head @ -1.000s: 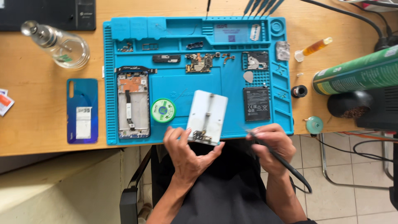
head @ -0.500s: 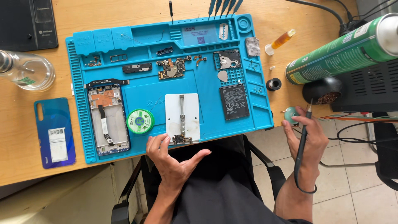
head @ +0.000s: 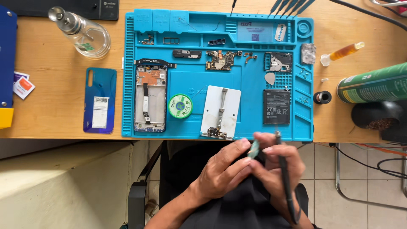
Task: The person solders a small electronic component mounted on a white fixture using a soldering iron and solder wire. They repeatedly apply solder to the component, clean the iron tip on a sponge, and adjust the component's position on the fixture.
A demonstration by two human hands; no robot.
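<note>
Both hands sit together below the near edge of the wooden desk (head: 63, 114), over the person's dark lap. The left hand (head: 222, 169) is closed, its fingertips pinching a small pale-green flat piece (head: 254, 149) that stands on edge, tilted, its long axis running from near-left up to far-right toward the desk. The right hand (head: 277, 167) is closed too: its thumb and forefinger meet the same green piece, and it grips a slim black pen-shaped tool with a cord (head: 285, 178). The tool's long axis runs almost straight away from the person, its tip pointing at the near edge of the blue silicone work mat (head: 250, 82), its cord end trailing down toward the lap.

On the mat, at its near edge just beyond the left fingers, lies a white metal board clamp (head: 220, 112); a black rectangular battery (head: 276, 107) lies to its right, a green round solder-wick reel (head: 180, 106) to its left, and an opened phone frame (head: 149, 98) near the mat's left edge.
</note>
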